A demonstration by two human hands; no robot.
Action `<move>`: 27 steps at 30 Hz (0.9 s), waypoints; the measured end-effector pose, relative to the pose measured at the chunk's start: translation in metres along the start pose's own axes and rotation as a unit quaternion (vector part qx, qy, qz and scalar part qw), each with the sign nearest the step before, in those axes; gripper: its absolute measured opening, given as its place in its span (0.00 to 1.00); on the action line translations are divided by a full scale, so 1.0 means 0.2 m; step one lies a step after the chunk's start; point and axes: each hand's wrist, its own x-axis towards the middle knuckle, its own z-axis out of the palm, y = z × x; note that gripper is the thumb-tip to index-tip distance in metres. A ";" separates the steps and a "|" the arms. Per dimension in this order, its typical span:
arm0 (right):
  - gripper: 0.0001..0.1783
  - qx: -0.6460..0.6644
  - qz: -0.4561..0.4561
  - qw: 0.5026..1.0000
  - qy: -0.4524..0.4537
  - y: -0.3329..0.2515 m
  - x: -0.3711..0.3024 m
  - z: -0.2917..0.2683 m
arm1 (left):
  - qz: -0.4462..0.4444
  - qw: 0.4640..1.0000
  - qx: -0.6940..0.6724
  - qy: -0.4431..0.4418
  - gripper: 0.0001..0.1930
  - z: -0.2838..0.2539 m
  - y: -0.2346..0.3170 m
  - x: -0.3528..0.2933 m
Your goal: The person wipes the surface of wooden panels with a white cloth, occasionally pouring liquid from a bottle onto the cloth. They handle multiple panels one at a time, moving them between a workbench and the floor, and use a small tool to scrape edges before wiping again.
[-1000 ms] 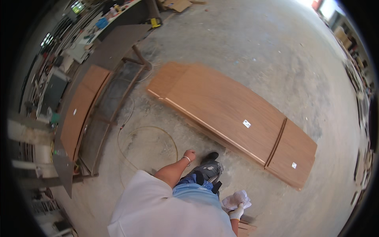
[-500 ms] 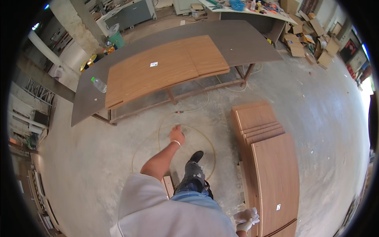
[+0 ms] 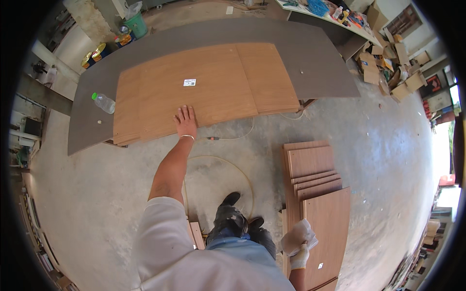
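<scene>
On the table (image 3: 332,65) lie the boards (image 3: 213,99), long axis running left to right, the right end a little farther off. The stack (image 3: 326,213) on the floor to the right points away from the person, its near end cut off by the lower edge.

The left hand (image 3: 186,124), over bare floor half a second ago, is now at the boards' near edge, fingers modestly spread; it seems to rest there, though the palm's underside is hidden. The gloved right hand (image 3: 299,258) grips a crumpled wrap (image 3: 294,237), which partly hides its fingers and sits higher in view than before.
</scene>
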 end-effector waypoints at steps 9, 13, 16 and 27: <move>0.31 -0.078 -0.083 0.993 -0.011 -0.05 0.51 0.50 | 0.056 0.997 -0.044 0.030 0.33 0.06 0.19 -0.50; 0.26 -0.618 -0.130 0.771 -0.081 -0.17 0.56 1.56 | 0.041 0.998 -0.041 0.014 0.35 0.04 0.10 -0.63; 0.23 -0.574 -0.567 0.533 -0.256 -0.04 0.66 2.12 | 0.034 0.997 -0.070 0.017 0.36 0.00 0.14 -0.63; 0.32 -0.671 -0.545 0.322 -0.386 0.14 1.41 3.38 | -0.040 0.992 -0.115 -0.043 0.39 -0.04 0.17 -0.72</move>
